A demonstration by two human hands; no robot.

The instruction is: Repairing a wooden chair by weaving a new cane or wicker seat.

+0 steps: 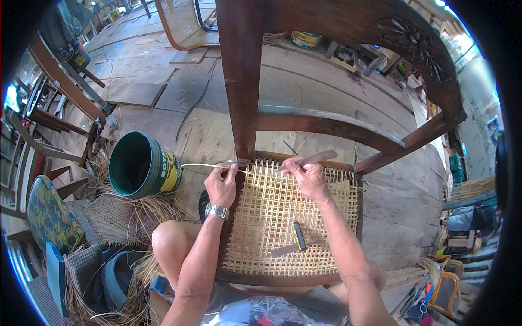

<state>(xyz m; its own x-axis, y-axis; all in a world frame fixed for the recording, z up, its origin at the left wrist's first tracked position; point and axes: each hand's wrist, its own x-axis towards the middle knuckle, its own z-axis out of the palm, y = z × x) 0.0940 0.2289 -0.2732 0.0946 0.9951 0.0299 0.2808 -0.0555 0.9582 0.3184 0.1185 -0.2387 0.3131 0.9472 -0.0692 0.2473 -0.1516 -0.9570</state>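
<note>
A dark wooden chair [239,81] stands before me, its seat woven with an open grid of pale cane [266,217]. At the seat's back left corner my left hand [222,187] is closed, pinching a light cane strand [198,165] that trails off to the left. A thin greyish metal piece [231,161] shows by those fingertips; whether it is held I cannot tell. My right hand [309,179] grips a flat metal strip [321,156] above the back edge of the weave. On the seat lie a yellow and black utility knife [299,236] and another flat strip [283,251].
Left of the chair, a green bucket [133,163] sits among loose cane strands [149,217]. Farther left are other chairs and a camouflage-patterned cushion [51,214]. The chair's carved backrest [413,41] rises ahead. Boxes and tools line the far right; a small chair frame [446,290] stands lower right.
</note>
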